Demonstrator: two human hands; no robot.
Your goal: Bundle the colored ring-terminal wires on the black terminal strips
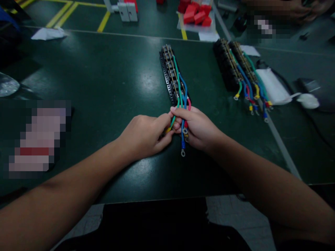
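Note:
A black strip of joined modules with brass-coloured rods lies lengthwise on the green table, in front of me. Green, blue and red wires run from it towards my hands. My left hand pinches a green wire close to its yellow-sleeved end. Around the wires, by the near end of the strip, my right hand has its fingers closed. A blue wire with a ring terminal hangs down past the right palm, beside red- and yellow-sleeved ends. The fingertips of both hands meet, partly hiding the wires.
Two similar wired strips lie at the right. Red blocks in a plastic bag and grey-white blocks are at the back. A blurred-out flat object lies left. Another person's hands show at the top right.

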